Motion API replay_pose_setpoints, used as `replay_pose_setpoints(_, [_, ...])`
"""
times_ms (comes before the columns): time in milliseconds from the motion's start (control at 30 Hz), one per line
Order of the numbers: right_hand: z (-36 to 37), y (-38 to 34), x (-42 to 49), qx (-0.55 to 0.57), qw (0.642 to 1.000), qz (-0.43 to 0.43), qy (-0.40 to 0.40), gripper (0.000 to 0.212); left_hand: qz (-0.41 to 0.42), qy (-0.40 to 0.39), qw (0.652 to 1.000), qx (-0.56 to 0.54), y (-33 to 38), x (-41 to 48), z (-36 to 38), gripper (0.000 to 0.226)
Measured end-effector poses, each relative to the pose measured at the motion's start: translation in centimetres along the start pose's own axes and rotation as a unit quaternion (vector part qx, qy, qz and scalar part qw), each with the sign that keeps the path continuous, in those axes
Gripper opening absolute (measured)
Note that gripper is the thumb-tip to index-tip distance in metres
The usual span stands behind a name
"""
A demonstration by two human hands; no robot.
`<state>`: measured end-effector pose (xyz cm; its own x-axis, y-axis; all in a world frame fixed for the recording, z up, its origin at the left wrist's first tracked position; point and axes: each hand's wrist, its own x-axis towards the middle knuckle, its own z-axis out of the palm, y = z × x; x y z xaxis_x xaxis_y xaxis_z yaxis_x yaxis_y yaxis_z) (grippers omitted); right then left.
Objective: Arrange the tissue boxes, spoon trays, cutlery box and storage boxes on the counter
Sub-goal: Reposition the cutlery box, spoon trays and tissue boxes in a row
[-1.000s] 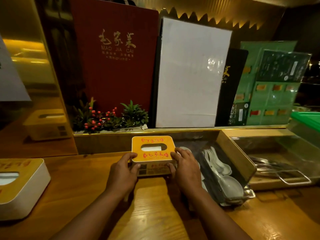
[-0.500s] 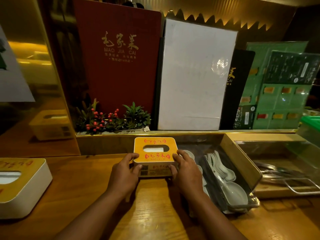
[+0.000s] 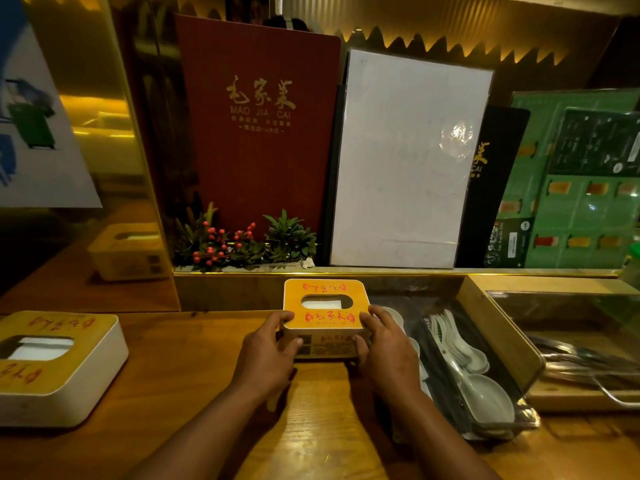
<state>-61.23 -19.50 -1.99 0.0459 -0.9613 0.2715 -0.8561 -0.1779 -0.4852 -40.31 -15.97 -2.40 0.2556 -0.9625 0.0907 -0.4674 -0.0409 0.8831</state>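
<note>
"MAO JIA CAI" on red menu (image 3: 258, 133), seemingly tissue box (image 3: 325, 303) too.

The wooden table (image 3: 173, 393) carries a tissue box (image 3: 325, 317) at its back edge, another tissue box (image 3: 59, 368) at the left edge, a spoon tray (image 3: 464, 375) and a cutlery box (image 3: 554, 341) toward the right

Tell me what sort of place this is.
Most likely a restaurant service counter. A red menu lettered MAO JIA CAI stands at the back, both hands hold a branded tissue box, and beside it sits a tray of white soup spoons.
</note>
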Motion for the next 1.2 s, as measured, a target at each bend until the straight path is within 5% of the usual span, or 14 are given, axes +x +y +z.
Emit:
replay_pose_setpoints(267, [-0.8, -2.1, -0.1, -0.025, 1.000, 0.004, -0.006, 0.060, 0.008, -0.057, 0.998, -0.006, -0.7, -1.8, -2.2, 0.080])
replay_pose_setpoints(433, [0.4, -7.0, -1.9, 0.006, 0.998, -0.060, -0.006, 0.057, 0.040, -0.042, 0.998, 0.032, -2.4, -3.2, -8.3, 0.073])
replay_pose_setpoints(700, [8.2, -22.3, -7.5, 0.145, 0.974, -0.167, -0.044, 0.053, 0.110, 0.117, 0.980, 0.119, -6.1, -5.9, -24.5, 0.036])
replay_pose_setpoints(867, [13.8, -31.0, -10.0, 0.087, 0.973, -0.195, -0.083, 0.071, 0.021, 0.195, 0.963, 0.184, -12.5, -5.3, -34.1, 0.050])
replay_pose_setpoints(1000, [15.7, -33.8, -11.0, 0.035, 0.979, -0.192, -0.064, 0.055, -0.100, 0.130, 0.982, 0.090, -16.3, -4.4, -37.0, 0.078])
replay_pose_setpoints(1200, [15.0, -31.2, -10.3, -0.028, 0.984, -0.173, -0.026, 0.053, -0.040, 0.036, 0.998, 0.032, -16.6, -3.6, -33.6, 0.078])
